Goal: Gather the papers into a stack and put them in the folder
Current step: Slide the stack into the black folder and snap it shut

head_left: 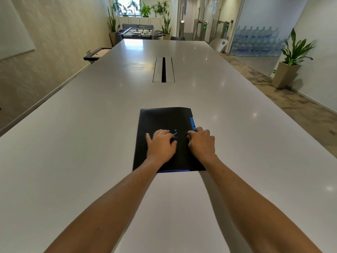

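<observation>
A black folder (160, 119) with a small blue logo lies closed and flat on the long white table (91, 125), just ahead of me. Blue edges peek out along its right side and near edge. No loose papers are in sight. My left hand (161, 144) rests palm down on the cover's middle with fingers spread. My right hand (200, 143) rests on the cover near the right edge, its fingers curled downward against the folder; whether they pinch anything is unclear.
A cable slot with metal flaps (163, 69) is set into the table's centre further away. A potted plant (290, 63) stands on the floor at right, stacked water bottles (257, 42) behind it. A foosball table (140, 32) stands at the far end.
</observation>
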`<move>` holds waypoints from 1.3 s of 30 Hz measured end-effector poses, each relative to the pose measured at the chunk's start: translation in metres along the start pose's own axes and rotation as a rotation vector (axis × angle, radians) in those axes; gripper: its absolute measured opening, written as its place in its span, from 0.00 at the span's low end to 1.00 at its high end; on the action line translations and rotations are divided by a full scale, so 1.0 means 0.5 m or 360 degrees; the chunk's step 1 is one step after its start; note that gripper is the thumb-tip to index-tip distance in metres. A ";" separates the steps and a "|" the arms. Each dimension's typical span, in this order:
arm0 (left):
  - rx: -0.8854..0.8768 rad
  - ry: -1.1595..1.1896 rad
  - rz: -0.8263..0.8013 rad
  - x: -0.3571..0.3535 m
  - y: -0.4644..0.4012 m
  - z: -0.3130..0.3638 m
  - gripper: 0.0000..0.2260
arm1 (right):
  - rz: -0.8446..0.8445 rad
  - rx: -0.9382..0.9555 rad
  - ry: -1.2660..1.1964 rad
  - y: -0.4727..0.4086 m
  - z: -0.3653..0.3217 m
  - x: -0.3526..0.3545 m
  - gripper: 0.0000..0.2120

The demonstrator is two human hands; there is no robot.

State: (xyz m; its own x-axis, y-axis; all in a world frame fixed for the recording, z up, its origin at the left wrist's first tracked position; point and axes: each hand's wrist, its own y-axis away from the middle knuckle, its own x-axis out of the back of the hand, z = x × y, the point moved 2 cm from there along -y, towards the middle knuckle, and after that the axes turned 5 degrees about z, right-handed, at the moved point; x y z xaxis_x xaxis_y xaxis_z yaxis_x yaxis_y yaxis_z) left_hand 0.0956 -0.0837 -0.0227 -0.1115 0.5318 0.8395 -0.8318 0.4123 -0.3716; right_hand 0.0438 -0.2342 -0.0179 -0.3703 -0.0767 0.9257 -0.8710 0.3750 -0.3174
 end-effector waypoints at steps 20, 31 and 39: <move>0.1465 0.1610 -0.0207 0.129 -0.027 -0.119 0.11 | -0.0262 -0.0723 -0.0709 0.002 -0.001 0.030 0.24; 0.1164 0.1885 -0.0198 0.147 -0.109 -0.179 0.12 | -0.0534 -0.1051 -0.2002 -0.052 0.017 0.040 0.19; 0.1109 0.1594 -0.0141 0.156 -0.253 -0.189 0.10 | -0.0196 -0.0978 -0.1902 -0.195 -0.009 0.029 0.21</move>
State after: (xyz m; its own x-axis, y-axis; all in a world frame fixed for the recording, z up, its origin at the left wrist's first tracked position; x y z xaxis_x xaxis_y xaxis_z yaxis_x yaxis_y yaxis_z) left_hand 0.2436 -0.0246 0.0526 0.1722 0.9832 0.0606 -0.9628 0.1550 0.2212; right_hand 0.1249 -0.2680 0.0272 -0.6273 -0.7727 0.0969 -0.7508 0.6331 0.1884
